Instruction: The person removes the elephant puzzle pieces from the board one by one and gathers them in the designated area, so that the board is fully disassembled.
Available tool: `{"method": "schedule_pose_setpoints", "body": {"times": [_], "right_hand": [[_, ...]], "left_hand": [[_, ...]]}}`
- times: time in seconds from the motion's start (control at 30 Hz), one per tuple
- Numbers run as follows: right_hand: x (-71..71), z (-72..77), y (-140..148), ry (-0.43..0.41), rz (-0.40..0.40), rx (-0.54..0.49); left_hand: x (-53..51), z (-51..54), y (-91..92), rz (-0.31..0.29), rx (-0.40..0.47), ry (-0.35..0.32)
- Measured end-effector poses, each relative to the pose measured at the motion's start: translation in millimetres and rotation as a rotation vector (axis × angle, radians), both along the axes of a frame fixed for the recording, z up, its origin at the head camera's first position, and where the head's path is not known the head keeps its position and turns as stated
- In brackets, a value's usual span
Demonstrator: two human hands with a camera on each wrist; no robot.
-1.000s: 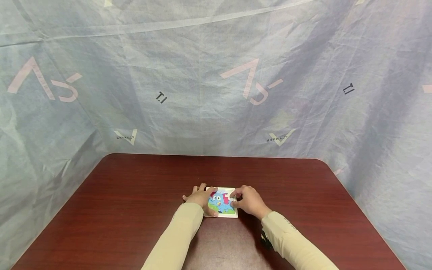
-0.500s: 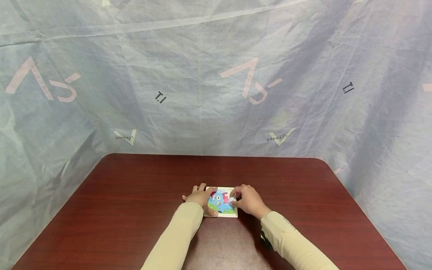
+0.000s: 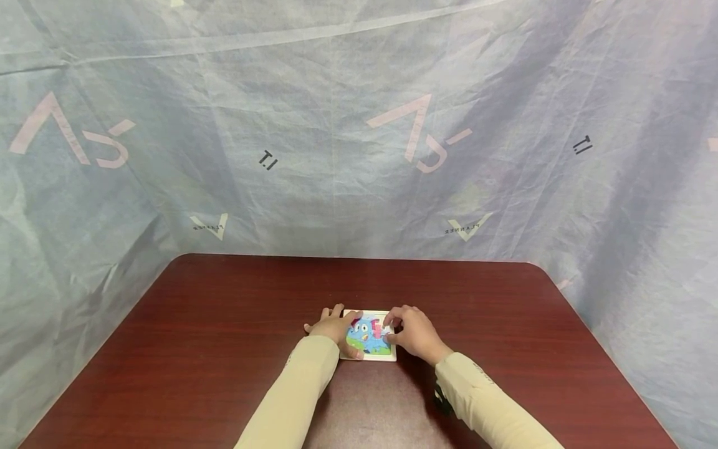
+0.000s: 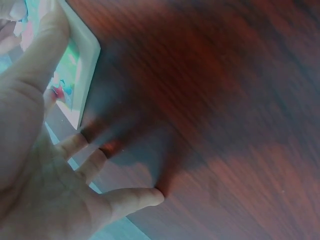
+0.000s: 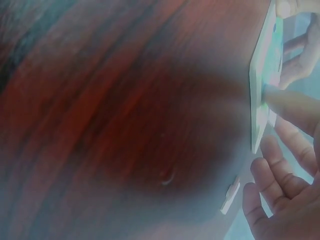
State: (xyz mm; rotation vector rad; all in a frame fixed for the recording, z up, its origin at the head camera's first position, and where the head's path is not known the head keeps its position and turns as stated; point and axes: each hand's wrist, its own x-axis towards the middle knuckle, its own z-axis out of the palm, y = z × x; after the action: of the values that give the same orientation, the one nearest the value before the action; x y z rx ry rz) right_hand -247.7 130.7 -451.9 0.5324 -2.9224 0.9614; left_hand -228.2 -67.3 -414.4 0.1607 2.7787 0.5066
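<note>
A small white-framed puzzle (image 3: 367, 358) with a blue cartoon animal on green lies flat on the table. My left hand (image 3: 332, 328) rests over its left side, thumb on the near frame edge and other fingers spread beyond it; the left wrist view shows this hand (image 4: 55, 175) with fingers apart. At the puzzle's right side my right hand (image 3: 416, 335) pinches a small piece between thumb and index finger, low over the picture. In the right wrist view the thumb of this hand (image 5: 290, 175) touches the puzzle (image 5: 255, 95); the piece is mostly hidden by the fingers.
A loose flat piece (image 5: 231, 196) lies on the table near the right hand's curled fingers. The dark red wooden table (image 3: 224, 312) has rounded far corners. A grey printed cloth (image 3: 331, 187) hangs behind it and along both sides.
</note>
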Motion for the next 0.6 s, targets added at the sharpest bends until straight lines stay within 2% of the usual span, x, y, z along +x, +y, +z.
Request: {"method": "schedule_pose_setpoints", "body": {"times": [0.4, 0.6], "right_hand": [[-2.8, -4.5, 3.8, 0.042, 0.021, -0.013], [-3.1, -4.4, 7.7, 0.051, 0.045, -0.005]], "left_hand": [[1.6, 1.3, -0.4, -0.003, 0.015, 0.015], [-1.1, -1.8, -0.3, -0.005, 0.01, 0.02]]}}
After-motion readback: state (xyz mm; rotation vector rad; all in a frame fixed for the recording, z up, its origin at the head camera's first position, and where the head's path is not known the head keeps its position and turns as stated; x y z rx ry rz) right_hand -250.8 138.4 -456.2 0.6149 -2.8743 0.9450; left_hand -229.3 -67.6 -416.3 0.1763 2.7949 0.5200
